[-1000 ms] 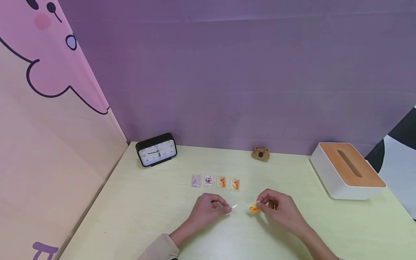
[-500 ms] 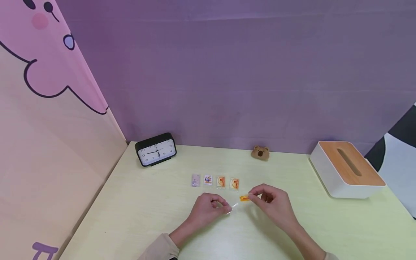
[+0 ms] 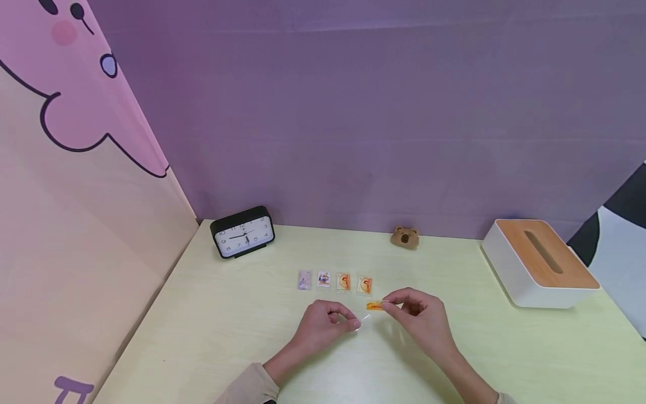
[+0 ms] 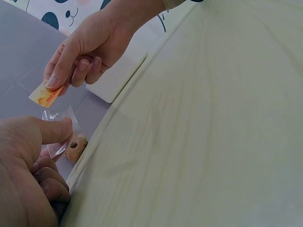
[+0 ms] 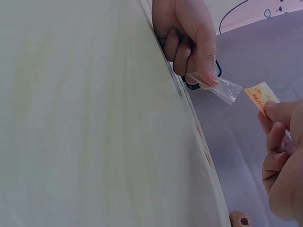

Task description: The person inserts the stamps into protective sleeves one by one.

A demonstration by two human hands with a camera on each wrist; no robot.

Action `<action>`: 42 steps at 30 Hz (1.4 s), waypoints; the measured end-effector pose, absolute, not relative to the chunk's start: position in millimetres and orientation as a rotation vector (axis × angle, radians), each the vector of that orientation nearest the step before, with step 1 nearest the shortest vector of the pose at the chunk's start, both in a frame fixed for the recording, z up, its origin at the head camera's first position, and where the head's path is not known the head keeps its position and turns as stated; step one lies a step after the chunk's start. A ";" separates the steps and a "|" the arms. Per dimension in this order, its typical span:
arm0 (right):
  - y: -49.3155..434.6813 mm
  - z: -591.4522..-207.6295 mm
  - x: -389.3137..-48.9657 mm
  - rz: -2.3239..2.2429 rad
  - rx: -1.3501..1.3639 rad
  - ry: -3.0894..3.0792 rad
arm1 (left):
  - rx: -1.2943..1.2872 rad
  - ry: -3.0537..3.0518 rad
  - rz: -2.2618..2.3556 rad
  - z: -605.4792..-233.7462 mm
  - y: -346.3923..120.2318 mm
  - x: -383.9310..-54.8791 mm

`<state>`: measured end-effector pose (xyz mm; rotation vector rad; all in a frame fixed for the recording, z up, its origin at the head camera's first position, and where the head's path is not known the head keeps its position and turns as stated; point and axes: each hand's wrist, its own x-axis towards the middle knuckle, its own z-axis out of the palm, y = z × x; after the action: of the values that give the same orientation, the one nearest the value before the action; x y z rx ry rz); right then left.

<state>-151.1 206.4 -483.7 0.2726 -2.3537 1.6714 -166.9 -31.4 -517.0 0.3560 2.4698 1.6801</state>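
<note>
In the head view my left hand (image 3: pixel 323 326) pinches a small clear plastic sleeve (image 5: pixel 226 90) between thumb and forefinger, its mouth end toward the right hand. My right hand (image 3: pixel 423 322) pinches an orange-yellow postage stamp (image 5: pixel 259 96) with perforated edges by one side. The right wrist view has the stamp's free edge close by the sleeve's end; whether they touch I cannot tell. Both are held above the table. Just beyond the hands lies a row of several small stamps: a pale purple one (image 3: pixel 304 280), a white one with a figure (image 3: pixel 323 279), and orange ones (image 3: pixel 365 285).
A black-framed clock (image 3: pixel 243 233) stands at the table's back left. By the back edge sits a brown bear-head ornament (image 3: pixel 405 238). A white tissue box (image 3: pixel 540 266) with a wooden lid is at the right. Purple cloth (image 3: pixel 363 112) hangs behind the table (image 3: pixel 212 331).
My right hand has brought the stamp leftward and slightly away from me, up close to the sleeve, and turned it flatter. The left hand with the sleeve has stayed nearly still.
</note>
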 end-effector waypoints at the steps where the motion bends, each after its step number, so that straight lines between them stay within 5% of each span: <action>1: 206.5 -484.3 -151.2 1.671 0.279 -2.353 | 0.358 2.468 1.683 -516.8 -31.6 -166.9; 42: 210.5 -486.0 -153.5 1.649 0.322 -2.507 | 0.353 2.406 1.700 -517.5 -32.6 -168.4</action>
<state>-153.5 210.5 -486.0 0.3222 -2.5066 1.6495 -168.4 -32.6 -517.5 0.3526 2.4058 1.7004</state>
